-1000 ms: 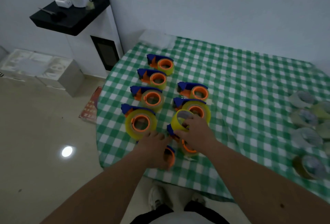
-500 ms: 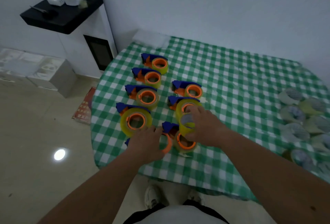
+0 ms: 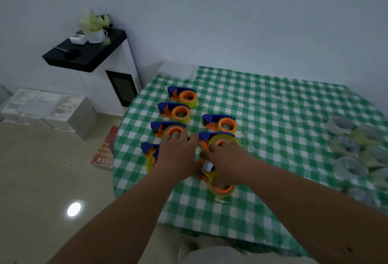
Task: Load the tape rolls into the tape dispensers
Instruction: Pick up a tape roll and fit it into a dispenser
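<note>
**Loading the near dispenser: light rolls, a firm hub, a grip on the outer rim**

On the left of the counter (image 3: 273, 116), with its green checked cloth, stands my row of loaded dispensers (image 3: 182, 96), blue bodies with orange hubs and yellowish tape around them. They run from far to near; the nearest one is mostly hidden under my wrist.

My left hand (image 3: 178, 154) lies palm down over this near-left area, fingers spread and reaching toward the third dispenser. I cannot tell if it holds anything beneath; something blue shows at its left edge, but the grip is hidden.

Just right of it, my right hand (image 3: 226, 158) is curled over a tape roll (image 3: 207, 166), whose pale inner core shows under the fingers. Directly near of it is a dispenser (image 3: 221, 189) with an orange hub. I judge that I am seating this roll, or just finishing.

The rolls should be light and stiff, with a smooth, slightly slippery side and a sticky free end. I think it is best to hold them by the outer rim, thumb against fingers, and to press straight onto the hub while the other hand steadies the light plastic body.

Far right, well apart, lies the pile of spare rolls (image 3: 346, 148), blurred.
</note>
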